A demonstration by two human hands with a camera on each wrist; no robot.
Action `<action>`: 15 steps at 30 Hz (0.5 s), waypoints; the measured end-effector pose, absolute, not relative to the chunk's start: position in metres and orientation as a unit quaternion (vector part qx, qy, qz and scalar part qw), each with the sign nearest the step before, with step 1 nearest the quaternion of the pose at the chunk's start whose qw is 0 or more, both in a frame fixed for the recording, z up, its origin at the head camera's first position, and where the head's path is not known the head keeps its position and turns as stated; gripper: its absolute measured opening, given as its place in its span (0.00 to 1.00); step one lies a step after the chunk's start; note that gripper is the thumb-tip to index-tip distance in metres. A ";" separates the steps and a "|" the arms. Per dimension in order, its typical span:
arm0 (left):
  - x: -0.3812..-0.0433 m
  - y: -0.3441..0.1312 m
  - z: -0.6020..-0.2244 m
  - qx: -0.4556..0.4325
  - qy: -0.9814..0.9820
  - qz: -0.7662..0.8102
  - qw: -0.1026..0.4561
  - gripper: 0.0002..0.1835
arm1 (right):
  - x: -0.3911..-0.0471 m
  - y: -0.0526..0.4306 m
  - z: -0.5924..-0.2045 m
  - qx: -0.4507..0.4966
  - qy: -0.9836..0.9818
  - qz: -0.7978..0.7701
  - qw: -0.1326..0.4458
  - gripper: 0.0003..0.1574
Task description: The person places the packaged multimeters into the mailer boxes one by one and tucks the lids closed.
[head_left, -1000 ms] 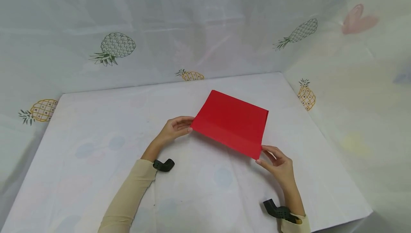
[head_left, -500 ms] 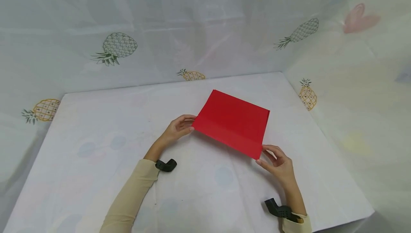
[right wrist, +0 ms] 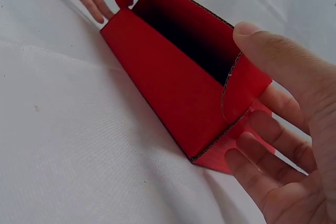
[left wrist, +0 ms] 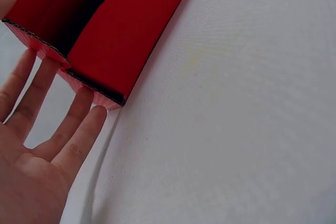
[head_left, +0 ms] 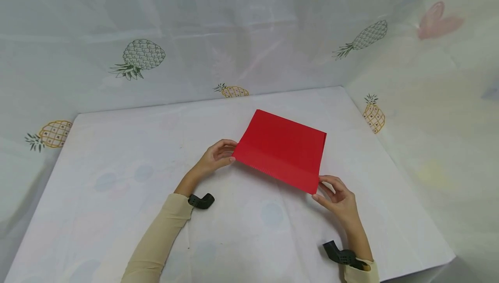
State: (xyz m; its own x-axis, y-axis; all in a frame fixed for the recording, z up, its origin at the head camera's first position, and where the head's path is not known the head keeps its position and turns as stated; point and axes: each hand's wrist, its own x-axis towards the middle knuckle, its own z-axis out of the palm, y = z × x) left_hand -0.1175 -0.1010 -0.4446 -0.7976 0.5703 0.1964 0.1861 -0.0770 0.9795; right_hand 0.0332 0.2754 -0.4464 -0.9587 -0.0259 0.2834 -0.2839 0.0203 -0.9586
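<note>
A red corrugated cardboard box (head_left: 280,151) sits at an angle on the white-covered table, its broad lid facing up. In the right wrist view, its near side gapes between the raised lid and the front wall (right wrist: 157,85), and the inside is dark. My left hand (head_left: 214,157) holds the left near corner, thumb at the lid's edge and fingers against the side wall (left wrist: 97,95). At the right near corner, my right hand (head_left: 339,200) pinches the lid flap (right wrist: 244,85) with the thumb on top, while the other fingers rest along the side.
A white cloth (head_left: 117,213) covers the table, whose back edge meets a hanging curtain (head_left: 249,23) printed with pineapples. Another curtain side (head_left: 429,122) runs along the right. A black wrist camera (head_left: 201,201) is strapped on each wrist.
</note>
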 end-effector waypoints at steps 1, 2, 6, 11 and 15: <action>-0.117 -0.101 -0.445 0.285 0.665 0.675 0.143 0.24 | 0.033 0.276 -0.447 0.113 -0.708 0.691 0.094 0.35; -0.117 -0.101 -0.445 0.286 0.666 0.674 0.143 0.24 | 0.033 0.276 -0.447 0.116 -0.707 0.691 0.094 0.35; -0.117 -0.101 -0.443 0.291 0.664 0.673 0.148 0.26 | 0.032 0.275 -0.448 0.121 -0.701 0.697 0.092 0.36; -0.118 -0.101 -0.443 0.291 0.669 0.665 0.158 0.29 | 0.032 0.275 -0.448 0.122 -0.701 0.698 0.083 0.42; -0.117 -0.101 -0.444 0.290 0.677 0.657 0.160 0.31 | 0.031 0.273 -0.447 0.127 -0.706 0.692 0.081 0.50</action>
